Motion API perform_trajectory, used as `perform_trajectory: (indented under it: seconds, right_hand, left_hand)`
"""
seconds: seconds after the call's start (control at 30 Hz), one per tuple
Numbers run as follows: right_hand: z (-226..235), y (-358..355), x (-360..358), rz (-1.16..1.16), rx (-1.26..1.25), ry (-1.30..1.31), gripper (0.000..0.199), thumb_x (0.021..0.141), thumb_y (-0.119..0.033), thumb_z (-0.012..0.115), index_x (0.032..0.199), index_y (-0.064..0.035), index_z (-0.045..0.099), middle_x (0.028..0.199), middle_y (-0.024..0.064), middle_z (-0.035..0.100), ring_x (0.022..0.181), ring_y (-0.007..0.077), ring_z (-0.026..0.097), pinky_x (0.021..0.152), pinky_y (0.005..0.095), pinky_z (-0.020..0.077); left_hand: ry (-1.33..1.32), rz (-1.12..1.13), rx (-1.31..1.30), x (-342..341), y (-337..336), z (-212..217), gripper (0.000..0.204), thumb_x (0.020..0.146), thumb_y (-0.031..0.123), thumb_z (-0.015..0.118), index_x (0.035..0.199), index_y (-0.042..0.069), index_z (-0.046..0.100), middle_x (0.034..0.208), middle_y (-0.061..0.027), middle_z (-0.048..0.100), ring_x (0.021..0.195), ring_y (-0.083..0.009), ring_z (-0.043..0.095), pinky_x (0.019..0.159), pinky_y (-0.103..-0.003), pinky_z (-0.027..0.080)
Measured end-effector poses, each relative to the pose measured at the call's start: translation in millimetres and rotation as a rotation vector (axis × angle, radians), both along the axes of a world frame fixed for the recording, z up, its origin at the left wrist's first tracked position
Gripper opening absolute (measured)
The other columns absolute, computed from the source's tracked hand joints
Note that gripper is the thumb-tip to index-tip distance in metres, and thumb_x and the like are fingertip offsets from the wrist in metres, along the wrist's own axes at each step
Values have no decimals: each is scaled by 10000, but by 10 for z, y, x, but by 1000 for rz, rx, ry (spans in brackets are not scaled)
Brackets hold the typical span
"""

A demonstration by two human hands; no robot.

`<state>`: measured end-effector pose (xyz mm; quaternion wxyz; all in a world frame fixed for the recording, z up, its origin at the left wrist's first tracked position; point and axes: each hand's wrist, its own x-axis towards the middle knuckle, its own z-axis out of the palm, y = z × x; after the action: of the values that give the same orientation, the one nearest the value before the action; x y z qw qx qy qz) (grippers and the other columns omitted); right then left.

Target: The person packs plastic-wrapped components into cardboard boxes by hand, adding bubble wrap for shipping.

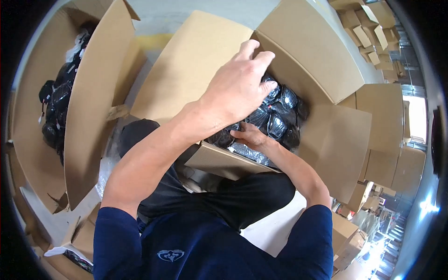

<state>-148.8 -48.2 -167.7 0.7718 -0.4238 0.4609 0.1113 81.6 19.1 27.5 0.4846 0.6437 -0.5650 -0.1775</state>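
Pretty bright overall, honestly. That white opening [415, 119] on the right is totally blown out, and the lights [428, 205] below it flare into starbursts, with a bluish haze along that rim. The shiny black bundles [276, 125] throw little hot glints, while the inner wall of the middle carton [290, 68] sits in soft shade. The left hand [240, 79] catches plenty of light. Fisheye bends everything near the edge, corners go black, and far-off stacks [373, 32] look kinda mushy.
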Motion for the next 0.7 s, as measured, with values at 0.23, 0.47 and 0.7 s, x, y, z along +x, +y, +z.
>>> perform_trajectory:
  seconds: [0.23,0.47,0.7]
  right_hand:
    - [-27,-333,-77,194,143,-44,887,903,-309,792,1559,-29,265,1369,74,579,1221,200,574,1003,386,497]
    - [-224,21,152,156,-105,-16,583,907,-187,784,1361,25,485,1218,92,634,1067,191,620,939,362,540]
    - [-23,71,136,344,-500,-13,311,955,-127,682,1233,-2,617,988,58,683,790,131,658,663,295,562]
  left_hand:
    - [13,7,9,46,34,25,513,926,200,705,1364,-17,550,1447,-271,471,1244,-442,574,1039,-459,489]
    - [8,54,10,203,137,81,547,905,235,708,1373,1,547,1429,-262,486,1226,-435,579,1053,-455,480]
    - [14,-46,-29,-27,25,75,521,856,210,741,1270,-42,550,1395,-310,433,1195,-442,574,989,-495,513]
